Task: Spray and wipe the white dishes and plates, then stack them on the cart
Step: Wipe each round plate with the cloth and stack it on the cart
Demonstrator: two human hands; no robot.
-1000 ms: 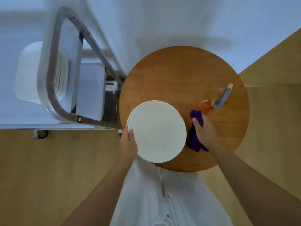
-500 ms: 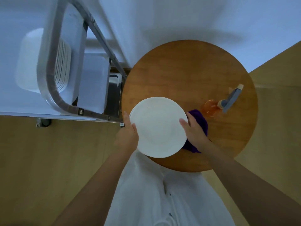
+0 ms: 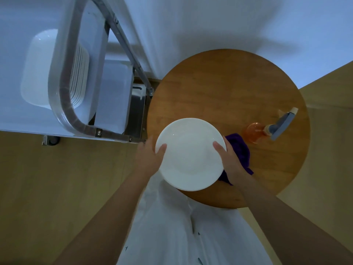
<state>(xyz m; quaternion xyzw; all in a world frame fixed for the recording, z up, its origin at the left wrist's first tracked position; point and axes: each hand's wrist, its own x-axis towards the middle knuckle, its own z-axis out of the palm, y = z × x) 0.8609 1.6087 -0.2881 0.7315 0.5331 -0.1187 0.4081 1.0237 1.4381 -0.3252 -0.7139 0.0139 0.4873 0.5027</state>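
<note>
1. The fingers of both hands are clamped on the round white ceramic plate (image 3: pixel 191 153): the left hand (image 3: pixel 148 159) grips its left rim with the thumb lying on the upper face, and the right hand (image 3: pixel 230 162) grips the right rim the same way, thumb on top and the other fingers hidden beneath
2. The plate is held face up over the near left part of the round brown wooden table (image 3: pixel 229 88), its near edge overhanging the person's white garment (image 3: pixel 181 236)
3. A crumpled purple cloth (image 3: pixel 241 152) lies on the table just beside and partly under the right hand
4. A clear spray bottle of orange liquid with a grey trigger head (image 3: pixel 267 129) lies on its side near the cloth, to its right
5. To the left stands the metal-framed cart (image 3: pixel 65 96), bearing a stack of white dishes (image 3: pixel 79 77) partly hidden behind its handle bar, beside a white rectangular tub (image 3: pixel 114 96)
</note>
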